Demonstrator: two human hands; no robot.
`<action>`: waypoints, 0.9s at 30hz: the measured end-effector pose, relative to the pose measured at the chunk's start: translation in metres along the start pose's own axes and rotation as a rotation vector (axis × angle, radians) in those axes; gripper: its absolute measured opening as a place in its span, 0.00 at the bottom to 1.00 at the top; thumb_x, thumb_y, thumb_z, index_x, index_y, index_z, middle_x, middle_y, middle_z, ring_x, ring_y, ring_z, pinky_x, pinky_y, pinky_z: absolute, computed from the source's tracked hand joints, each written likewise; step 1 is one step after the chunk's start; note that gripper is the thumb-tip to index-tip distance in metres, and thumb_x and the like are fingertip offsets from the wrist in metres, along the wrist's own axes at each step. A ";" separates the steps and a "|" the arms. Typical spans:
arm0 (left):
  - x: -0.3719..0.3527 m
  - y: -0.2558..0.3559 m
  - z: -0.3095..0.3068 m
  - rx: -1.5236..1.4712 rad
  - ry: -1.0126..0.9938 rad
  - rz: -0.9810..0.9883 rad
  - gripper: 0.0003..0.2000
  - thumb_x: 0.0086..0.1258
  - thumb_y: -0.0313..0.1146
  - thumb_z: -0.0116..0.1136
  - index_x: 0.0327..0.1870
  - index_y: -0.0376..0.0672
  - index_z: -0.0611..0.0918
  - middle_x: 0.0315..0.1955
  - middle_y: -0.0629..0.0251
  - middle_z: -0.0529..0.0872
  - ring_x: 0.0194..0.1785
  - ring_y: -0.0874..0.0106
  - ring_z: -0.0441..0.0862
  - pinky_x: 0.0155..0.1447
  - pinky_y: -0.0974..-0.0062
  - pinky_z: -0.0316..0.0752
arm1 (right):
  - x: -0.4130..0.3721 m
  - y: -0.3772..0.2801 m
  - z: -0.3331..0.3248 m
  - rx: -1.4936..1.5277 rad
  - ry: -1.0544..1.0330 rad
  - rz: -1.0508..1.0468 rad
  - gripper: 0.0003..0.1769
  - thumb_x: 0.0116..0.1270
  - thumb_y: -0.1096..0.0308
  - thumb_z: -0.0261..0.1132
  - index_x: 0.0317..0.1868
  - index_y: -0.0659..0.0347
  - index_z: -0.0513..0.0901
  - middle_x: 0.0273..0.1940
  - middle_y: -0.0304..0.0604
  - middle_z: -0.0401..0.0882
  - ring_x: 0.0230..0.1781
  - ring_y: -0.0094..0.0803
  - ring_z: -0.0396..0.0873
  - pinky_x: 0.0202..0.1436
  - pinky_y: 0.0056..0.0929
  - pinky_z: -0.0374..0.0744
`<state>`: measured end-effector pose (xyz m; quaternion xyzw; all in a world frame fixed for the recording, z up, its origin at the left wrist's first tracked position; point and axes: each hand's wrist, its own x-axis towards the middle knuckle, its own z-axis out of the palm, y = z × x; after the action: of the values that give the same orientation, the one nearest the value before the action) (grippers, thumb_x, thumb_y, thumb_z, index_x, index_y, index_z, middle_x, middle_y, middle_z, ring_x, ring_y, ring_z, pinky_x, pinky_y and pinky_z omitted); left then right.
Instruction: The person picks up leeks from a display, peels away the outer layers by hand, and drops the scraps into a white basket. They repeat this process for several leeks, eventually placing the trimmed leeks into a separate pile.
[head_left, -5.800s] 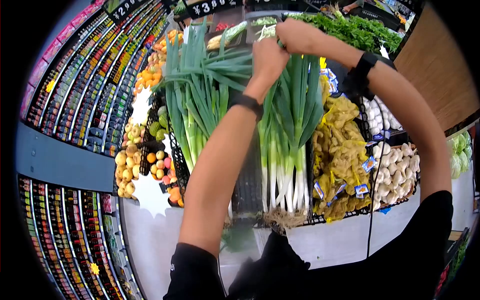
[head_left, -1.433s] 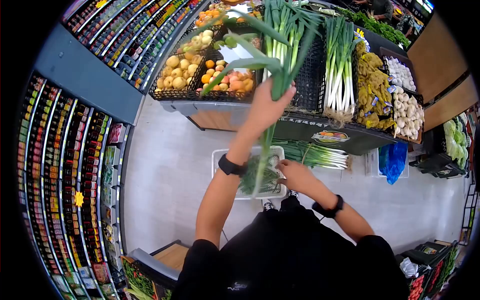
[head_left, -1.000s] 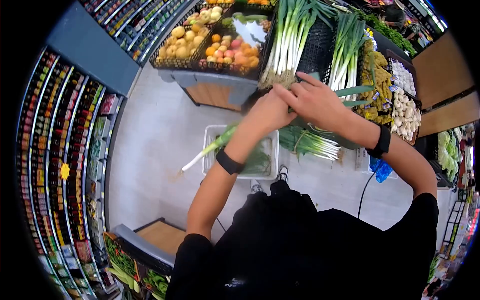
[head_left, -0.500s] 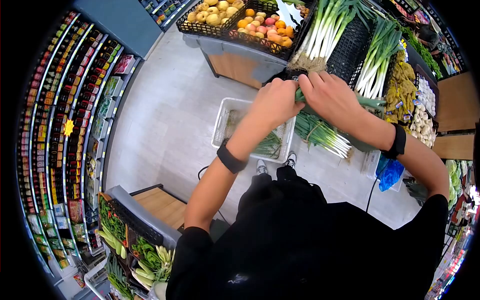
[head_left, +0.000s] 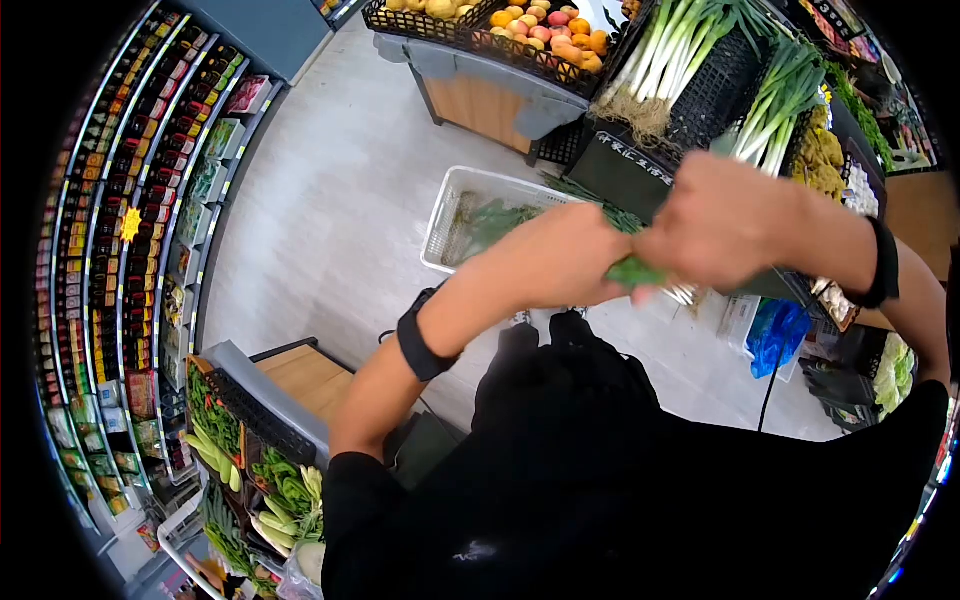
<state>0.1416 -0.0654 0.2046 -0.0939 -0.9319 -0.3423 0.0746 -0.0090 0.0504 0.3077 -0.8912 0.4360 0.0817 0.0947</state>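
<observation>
In front of my body, both hands are closed on a green onion (head_left: 636, 271), whose green part shows between them. My left hand (head_left: 572, 256) grips it from the left. My right hand (head_left: 722, 222) is smeared by motion, its fingers curled round the stalk on the other side. Under the hands, a bunch of green onions (head_left: 683, 295) is mostly hidden, with just white ends and some leaves visible. To the left on the floor, a white plastic basket (head_left: 432, 232) holds loose green leaves (head_left: 500, 219).
Large leeks (head_left: 668, 60) with roots lie in a black crate on the stand ahead, beside a crate of fruit (head_left: 545, 32). A shelf of jars (head_left: 150, 220) runs along the left. Vegetable crates (head_left: 255, 470) stand at lower left, a blue bag (head_left: 777, 335) at right.
Both hands have come down and closer to my body with the green onion, and the right hand has swung to the right. The view has shifted slightly, uncovering the stand's dark front panel.
</observation>
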 end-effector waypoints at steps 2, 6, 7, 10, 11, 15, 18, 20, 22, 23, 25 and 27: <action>-0.018 -0.008 -0.016 -0.040 0.023 0.212 0.11 0.56 0.37 0.71 0.31 0.40 0.83 0.24 0.53 0.84 0.31 0.52 0.83 0.37 0.61 0.79 | 0.000 -0.019 0.003 0.238 0.061 -0.165 0.27 0.71 0.45 0.57 0.22 0.58 0.76 0.13 0.37 0.72 0.16 0.39 0.78 0.18 0.38 0.75; -0.059 -0.024 -0.031 -0.102 0.297 0.108 0.09 0.54 0.28 0.73 0.27 0.42 0.80 0.18 0.59 0.79 0.22 0.57 0.76 0.27 0.66 0.69 | 0.000 0.011 0.089 0.355 0.587 0.091 0.21 0.72 0.54 0.59 0.24 0.58 0.77 0.17 0.40 0.70 0.17 0.44 0.74 0.20 0.37 0.73; -0.068 -0.027 -0.032 -0.093 0.378 0.057 0.10 0.54 0.27 0.73 0.25 0.42 0.79 0.16 0.60 0.77 0.20 0.58 0.73 0.25 0.69 0.66 | 0.011 0.020 0.112 0.399 0.695 0.169 0.20 0.72 0.55 0.59 0.26 0.59 0.78 0.19 0.43 0.71 0.19 0.46 0.74 0.22 0.37 0.74; -0.078 -0.031 -0.032 -0.140 0.509 -0.004 0.14 0.56 0.26 0.71 0.19 0.41 0.74 0.11 0.65 0.70 0.14 0.67 0.65 0.21 0.76 0.60 | 0.055 0.039 0.184 0.562 0.651 0.423 0.19 0.72 0.53 0.59 0.38 0.63 0.81 0.30 0.49 0.79 0.34 0.48 0.78 0.39 0.43 0.77; -0.080 -0.033 -0.032 -0.299 0.578 -0.053 0.14 0.57 0.26 0.71 0.19 0.40 0.74 0.11 0.67 0.69 0.14 0.71 0.66 0.21 0.77 0.60 | 0.073 0.047 0.205 0.427 0.539 0.438 0.22 0.70 0.50 0.61 0.49 0.62 0.78 0.42 0.51 0.78 0.46 0.48 0.76 0.51 0.45 0.74; -0.065 -0.026 -0.040 -0.594 0.757 -0.058 0.14 0.59 0.27 0.71 0.20 0.40 0.75 0.13 0.72 0.73 0.17 0.82 0.67 0.23 0.80 0.61 | 0.096 0.038 0.260 0.300 0.485 0.624 0.51 0.56 0.46 0.74 0.73 0.60 0.60 0.71 0.55 0.61 0.75 0.48 0.57 0.77 0.43 0.56; -0.040 -0.019 -0.063 -0.696 0.798 -0.010 0.13 0.61 0.28 0.71 0.21 0.40 0.76 0.16 0.73 0.77 0.19 0.84 0.68 0.24 0.83 0.62 | 0.103 0.017 0.259 0.879 0.643 0.402 0.63 0.47 0.49 0.80 0.77 0.60 0.52 0.77 0.57 0.49 0.79 0.48 0.48 0.80 0.39 0.50; -0.007 -0.006 -0.081 -0.809 0.758 0.025 0.11 0.63 0.28 0.69 0.24 0.38 0.78 0.17 0.72 0.77 0.18 0.84 0.69 0.23 0.83 0.61 | 0.116 0.000 0.257 0.942 0.777 0.332 0.65 0.46 0.50 0.82 0.76 0.65 0.52 0.76 0.57 0.51 0.78 0.48 0.50 0.79 0.40 0.51; 0.026 0.006 -0.095 -1.001 0.649 0.105 0.07 0.66 0.28 0.67 0.31 0.38 0.79 0.19 0.73 0.77 0.18 0.84 0.69 0.21 0.83 0.60 | 0.123 -0.008 0.253 0.969 0.809 0.412 0.63 0.49 0.47 0.80 0.74 0.69 0.52 0.75 0.58 0.53 0.77 0.49 0.52 0.79 0.40 0.53; 0.037 0.009 -0.097 -1.083 0.747 0.029 0.06 0.67 0.28 0.65 0.38 0.40 0.79 0.21 0.72 0.77 0.18 0.84 0.70 0.19 0.84 0.59 | 0.130 0.001 0.261 0.928 0.832 0.414 0.61 0.51 0.45 0.79 0.74 0.68 0.54 0.73 0.59 0.57 0.75 0.50 0.57 0.77 0.42 0.57; 0.074 0.010 -0.111 -1.123 0.662 0.166 0.09 0.70 0.35 0.64 0.43 0.44 0.77 0.19 0.76 0.71 0.16 0.85 0.63 0.16 0.86 0.56 | 0.122 0.009 0.253 0.924 1.043 0.491 0.47 0.55 0.46 0.76 0.67 0.65 0.67 0.58 0.56 0.76 0.58 0.52 0.76 0.65 0.44 0.71; 0.114 0.023 -0.133 -1.118 0.393 0.361 0.14 0.80 0.43 0.48 0.33 0.49 0.66 0.16 0.77 0.59 0.16 0.84 0.55 0.22 0.83 0.54 | 0.089 0.022 0.248 1.071 1.134 0.555 0.26 0.61 0.51 0.72 0.52 0.59 0.79 0.40 0.44 0.84 0.39 0.40 0.82 0.46 0.36 0.78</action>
<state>0.0457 -0.1211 0.3421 -0.2101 -0.5498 -0.7716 0.2413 0.0118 0.0291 0.0446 -0.4913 0.6017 -0.5786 0.2486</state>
